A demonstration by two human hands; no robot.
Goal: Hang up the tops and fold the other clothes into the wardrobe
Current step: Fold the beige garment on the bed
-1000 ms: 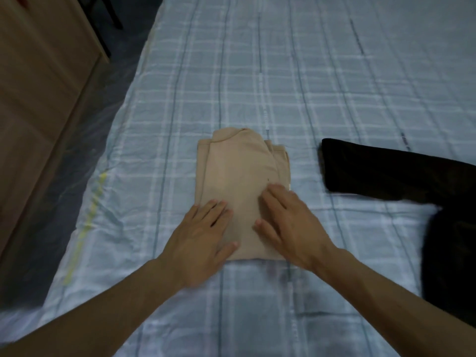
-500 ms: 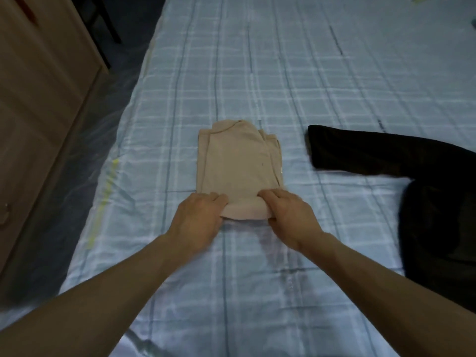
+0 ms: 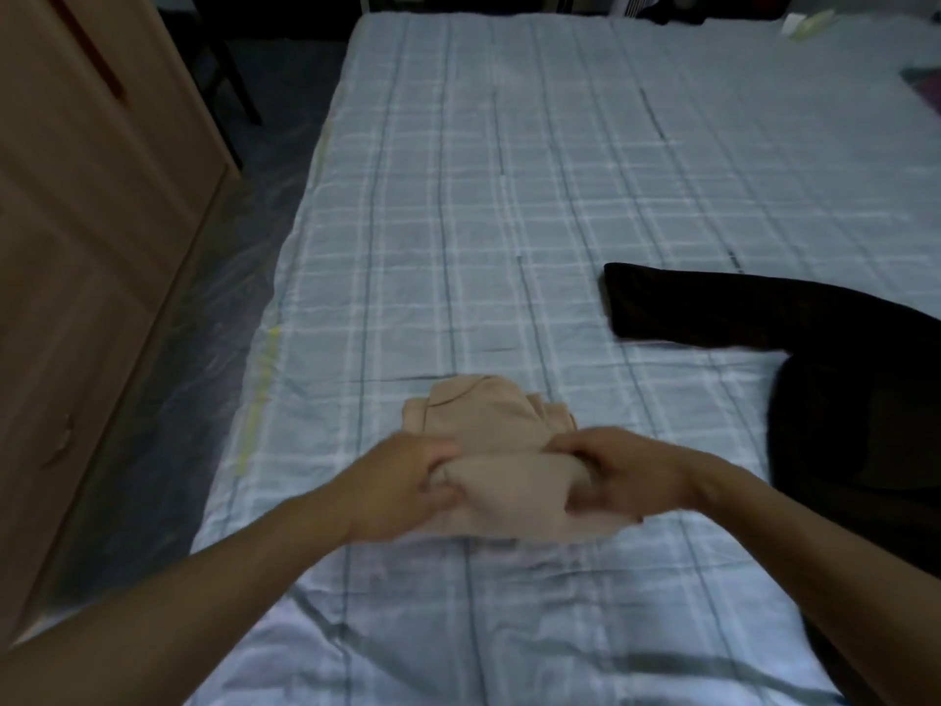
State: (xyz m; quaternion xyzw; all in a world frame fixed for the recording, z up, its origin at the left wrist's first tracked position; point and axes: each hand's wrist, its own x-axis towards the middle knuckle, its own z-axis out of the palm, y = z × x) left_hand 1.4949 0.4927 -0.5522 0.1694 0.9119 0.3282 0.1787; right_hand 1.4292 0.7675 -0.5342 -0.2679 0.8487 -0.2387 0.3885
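Both bare forearms enter from the lower corners and converge toward centre frame. Left hand (image 3: 402,481): knuckles up, fingers (image 3: 438,453) curled closed around the left end of the folded beige cloth garment (image 3: 501,450). Right hand (image 3: 626,473): mirrored pose, fingers (image 3: 570,443) curled closed on the garment's right end, thumb underneath. Wrists roughly level, hands apart. Both hands slightly motion-blurred.
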